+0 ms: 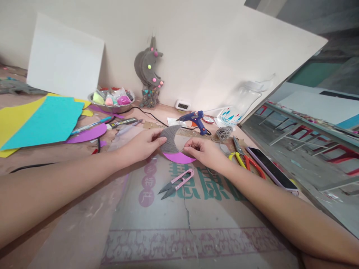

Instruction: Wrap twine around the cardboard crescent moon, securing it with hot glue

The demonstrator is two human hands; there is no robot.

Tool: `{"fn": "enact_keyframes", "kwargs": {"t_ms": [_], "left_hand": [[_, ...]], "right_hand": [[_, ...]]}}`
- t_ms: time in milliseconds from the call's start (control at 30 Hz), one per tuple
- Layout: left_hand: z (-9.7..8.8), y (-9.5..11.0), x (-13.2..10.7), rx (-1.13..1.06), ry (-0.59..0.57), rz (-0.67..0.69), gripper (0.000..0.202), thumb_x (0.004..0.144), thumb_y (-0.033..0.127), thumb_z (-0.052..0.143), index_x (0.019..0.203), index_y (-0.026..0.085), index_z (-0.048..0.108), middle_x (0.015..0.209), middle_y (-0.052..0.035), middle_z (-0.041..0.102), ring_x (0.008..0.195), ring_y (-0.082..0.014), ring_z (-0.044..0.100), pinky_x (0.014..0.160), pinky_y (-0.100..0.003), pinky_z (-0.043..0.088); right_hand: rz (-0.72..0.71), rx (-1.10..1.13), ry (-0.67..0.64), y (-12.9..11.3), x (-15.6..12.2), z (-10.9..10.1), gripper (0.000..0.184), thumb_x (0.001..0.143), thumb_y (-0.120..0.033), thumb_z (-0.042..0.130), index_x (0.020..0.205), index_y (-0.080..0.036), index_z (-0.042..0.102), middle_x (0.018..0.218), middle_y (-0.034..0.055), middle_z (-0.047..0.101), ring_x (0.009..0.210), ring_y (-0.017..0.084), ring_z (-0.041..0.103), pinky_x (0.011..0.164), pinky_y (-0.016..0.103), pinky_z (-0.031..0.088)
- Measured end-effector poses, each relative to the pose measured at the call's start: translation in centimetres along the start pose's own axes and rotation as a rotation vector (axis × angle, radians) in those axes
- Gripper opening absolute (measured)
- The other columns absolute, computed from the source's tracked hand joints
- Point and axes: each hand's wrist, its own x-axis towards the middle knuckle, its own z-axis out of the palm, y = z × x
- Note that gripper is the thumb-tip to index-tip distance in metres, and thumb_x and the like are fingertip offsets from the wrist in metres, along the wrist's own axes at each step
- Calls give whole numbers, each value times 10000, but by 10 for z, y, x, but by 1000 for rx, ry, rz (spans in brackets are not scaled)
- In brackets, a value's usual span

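Note:
My left hand is closed on the left edge of a crescent shape wrapped in grey twine, thumb on top. The crescent's lower part is bare purple foam. My right hand pinches its right tip, with a thin strand of twine at the fingers. Both hands hold the crescent just above a printed cardboard sheet on the table. Pink thread snips lie on the cardboard a little nearer to me than the crescent.
A blue glue gun and a twine ball lie behind the hands. Pliers and a phone rest at the right. Coloured foam sheets, a metal bowl and finished twine crescents stand left and back.

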Motion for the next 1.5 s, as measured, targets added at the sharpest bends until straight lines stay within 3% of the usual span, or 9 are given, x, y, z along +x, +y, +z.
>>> {"fn": "enact_keyframes", "kwargs": {"t_ms": [233,467,733,833,933,1033,1267,1500], "left_hand": [[0,1,0,-32,-17,13,330,853,277,395,1098,186,595,1025,-40,645,880,-174,585,737,-257,452],[0,3,0,-4,-12,25,317,848,266,394,1064,182,611,875,-19,652,769,-153,571,683,-240,441],[0,5,-1,-18,-18,-9,296,847,271,403,1025,161,613,796,-10,617,703,-137,543,638,-221,418],[2,4,-1,-91,-22,-32,314,846,286,414,1080,158,580,821,-17,609,699,-130,542,612,-213,419],[2,4,-1,-143,34,-51,386,832,274,445,1205,181,476,801,-7,598,681,-123,543,583,-204,417],[2,5,-4,-110,95,-46,423,822,262,461,1239,206,413,742,15,570,646,-117,527,549,-201,397],[6,11,-11,80,32,38,303,843,289,421,1133,204,448,652,41,516,616,-120,501,585,-233,391],[6,13,-12,37,20,48,388,876,388,368,1209,198,428,791,1,609,699,-136,552,646,-259,416]], "right_hand": [[-11,-92,104,0,2,-3,171,786,-319,528,740,-172,602,591,-29,509,536,98,428,521,226,327],[-39,-31,210,-1,2,-4,181,803,-338,515,751,-174,571,609,-31,498,534,96,403,529,231,322],[-42,-52,242,9,6,-3,170,808,-324,510,752,-173,567,626,-18,536,539,107,429,538,243,351],[-131,-98,295,14,9,-4,135,804,-274,516,833,-174,602,807,29,617,708,148,531,652,273,410],[-238,-105,365,11,7,-4,177,834,-287,498,910,-185,621,952,58,620,921,186,546,824,325,407],[-258,-51,310,-1,3,-1,228,865,-331,467,872,-189,646,947,63,627,960,190,549,891,341,390],[-249,85,148,-20,-4,12,181,819,-336,536,787,-200,651,939,44,641,925,186,575,880,346,412],[-235,174,107,-20,-7,15,172,824,-320,531,735,-194,606,833,13,608,818,146,564,796,282,425]]}}
